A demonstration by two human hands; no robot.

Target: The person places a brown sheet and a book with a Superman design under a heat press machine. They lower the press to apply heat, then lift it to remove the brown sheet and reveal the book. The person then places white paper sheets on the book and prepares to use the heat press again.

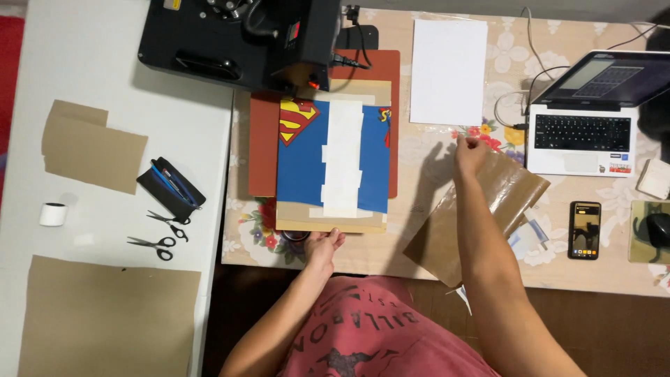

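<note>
My left hand [323, 246] grips the near edge of a tan board [331, 222]. A blue printed sheet [304, 160] with white taped strips [343, 159] lies on that board. The board rests on the red-brown lower plate [263, 150] of a black heat press [241, 38]. My right hand [470, 155] pinches the far corner of a brown paper sheet [481, 223] and lifts it off the flowered tablecloth [419, 230]. My forearm hides the middle of that sheet.
A white paper sheet [448, 70] lies past my right hand. A laptop [590, 115], phone [584, 230] and mouse on a pad [650, 230] are at right. The white table [105, 84] at left holds brown paper pieces [91, 146], a pencil case [169, 188], two scissors [160, 234] and a tape roll [52, 213].
</note>
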